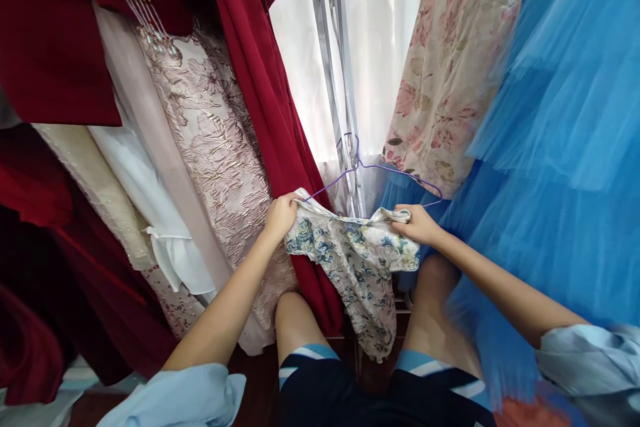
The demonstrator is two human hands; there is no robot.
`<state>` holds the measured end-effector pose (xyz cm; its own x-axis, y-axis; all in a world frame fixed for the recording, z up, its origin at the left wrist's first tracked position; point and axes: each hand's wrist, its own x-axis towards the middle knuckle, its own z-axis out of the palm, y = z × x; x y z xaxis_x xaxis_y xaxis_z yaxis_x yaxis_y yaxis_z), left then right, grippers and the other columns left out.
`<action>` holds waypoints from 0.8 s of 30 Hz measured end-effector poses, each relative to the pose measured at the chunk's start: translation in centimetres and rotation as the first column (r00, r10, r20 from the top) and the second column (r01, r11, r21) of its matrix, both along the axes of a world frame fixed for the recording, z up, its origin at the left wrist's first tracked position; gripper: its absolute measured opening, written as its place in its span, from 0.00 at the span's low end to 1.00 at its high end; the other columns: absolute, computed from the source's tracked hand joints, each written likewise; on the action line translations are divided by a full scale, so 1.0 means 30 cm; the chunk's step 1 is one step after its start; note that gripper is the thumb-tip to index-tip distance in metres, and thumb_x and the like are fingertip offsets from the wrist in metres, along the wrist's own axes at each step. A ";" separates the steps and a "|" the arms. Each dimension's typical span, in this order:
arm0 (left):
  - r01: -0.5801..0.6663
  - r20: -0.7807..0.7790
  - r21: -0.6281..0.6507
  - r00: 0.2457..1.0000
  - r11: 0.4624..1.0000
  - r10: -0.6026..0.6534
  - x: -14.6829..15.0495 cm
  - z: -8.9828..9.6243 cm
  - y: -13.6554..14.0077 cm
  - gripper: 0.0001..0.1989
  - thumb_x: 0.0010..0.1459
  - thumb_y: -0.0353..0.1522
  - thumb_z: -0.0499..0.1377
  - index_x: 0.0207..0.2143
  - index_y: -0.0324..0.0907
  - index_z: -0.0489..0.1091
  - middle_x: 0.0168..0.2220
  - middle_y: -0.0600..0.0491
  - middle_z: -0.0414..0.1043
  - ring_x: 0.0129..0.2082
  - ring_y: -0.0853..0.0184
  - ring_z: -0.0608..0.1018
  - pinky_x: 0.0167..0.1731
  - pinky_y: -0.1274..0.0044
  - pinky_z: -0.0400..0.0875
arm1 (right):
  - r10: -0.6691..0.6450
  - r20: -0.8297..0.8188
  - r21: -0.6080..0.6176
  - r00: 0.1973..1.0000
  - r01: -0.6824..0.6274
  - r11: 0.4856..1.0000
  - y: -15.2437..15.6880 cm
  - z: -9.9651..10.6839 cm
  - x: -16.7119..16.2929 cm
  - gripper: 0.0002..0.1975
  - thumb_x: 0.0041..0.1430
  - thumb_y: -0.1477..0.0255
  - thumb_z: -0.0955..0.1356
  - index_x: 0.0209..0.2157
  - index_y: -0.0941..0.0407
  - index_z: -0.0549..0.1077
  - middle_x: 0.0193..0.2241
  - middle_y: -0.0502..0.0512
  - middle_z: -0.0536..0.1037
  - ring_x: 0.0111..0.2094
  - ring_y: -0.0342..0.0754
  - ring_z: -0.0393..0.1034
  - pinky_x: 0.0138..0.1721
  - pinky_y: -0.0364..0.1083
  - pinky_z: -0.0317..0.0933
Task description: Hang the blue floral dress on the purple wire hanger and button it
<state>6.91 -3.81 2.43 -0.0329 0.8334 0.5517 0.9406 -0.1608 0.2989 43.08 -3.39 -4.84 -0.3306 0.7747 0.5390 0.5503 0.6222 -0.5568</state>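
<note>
Both hands are closed on a small floral garment (356,260) that hangs from a purple wire hanger (373,177), seen from the head camera just below the centre of the frame. Left hand (281,213) pinches the garment's shoulder at about 9 o'clock of the hanger, fingers curled tight over the cloth edge. Right hand (417,223) is clamped on the other shoulder at about 3 o'clock, knuckles up, with the fabric bunched beneath the fingers. Between the two hands the white cloth with blue flowers sags and drapes down toward 6 o'clock, ending between the person's bare knees.

At 12 o'clock of the hanger its hook sits against a shiny metal rack pole (334,73), with a white sheer curtain (385,27) behind. At 9 to 11 o'clock hang a dark red dress (273,100), a pink brocade dress (215,140) and a white garment (150,193). At 1 o'clock hangs a cream dress with pink flowers (450,67), and from 2 to 4 o'clock spreads a bright blue tulle skirt (565,120), touching the right forearm.
</note>
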 end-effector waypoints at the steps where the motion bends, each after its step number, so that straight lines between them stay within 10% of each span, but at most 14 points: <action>1: 0.022 0.032 0.007 0.999 1.000 -0.022 0.027 0.016 0.015 0.20 0.60 0.28 0.48 0.45 0.44 0.78 0.41 0.48 0.80 0.41 0.59 0.79 0.43 0.74 0.69 | 0.007 -0.007 -0.006 1.000 -0.007 1.000 -0.007 -0.007 -0.010 0.07 0.48 0.71 0.66 0.22 0.55 0.64 0.19 0.46 0.65 0.22 0.43 0.59 0.26 0.42 0.50; 9: 0.199 0.141 0.131 0.966 0.971 -0.217 0.172 0.035 0.002 0.16 0.64 0.32 0.49 0.50 0.45 0.69 0.35 0.52 0.77 0.34 0.63 0.78 0.35 0.76 0.66 | 0.045 -0.149 0.068 0.988 -0.036 0.997 -0.079 0.009 0.002 0.04 0.54 0.70 0.66 0.29 0.55 0.73 0.30 0.53 0.76 0.31 0.49 0.70 0.35 0.45 0.62; 17: 0.178 0.106 0.256 0.972 0.950 -0.211 0.176 0.012 -0.038 0.08 0.62 0.34 0.53 0.42 0.45 0.70 0.25 0.56 0.69 0.28 0.66 0.74 0.33 0.78 0.64 | -0.327 -0.419 0.263 0.847 0.458 0.849 -0.010 0.026 0.160 0.09 0.58 0.66 0.67 0.33 0.54 0.79 0.44 0.59 0.75 0.59 0.59 0.59 0.58 0.55 0.56; 24: 0.137 0.158 0.254 0.971 0.958 -0.180 0.148 -0.008 -0.013 0.09 0.63 0.39 0.55 0.41 0.45 0.71 0.29 0.55 0.74 0.31 0.65 0.76 0.34 0.77 0.65 | -0.294 -0.391 0.124 0.872 0.366 0.922 -0.007 0.060 0.233 0.12 0.58 0.64 0.65 0.33 0.57 0.77 0.30 0.55 0.79 0.32 0.52 0.70 0.36 0.48 0.61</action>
<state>11.35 -4.21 2.19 -0.0266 0.6800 0.7327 0.8325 -0.3906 0.3928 50.07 -3.60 -3.05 0.1701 0.6763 0.7167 0.5276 0.5518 -0.6459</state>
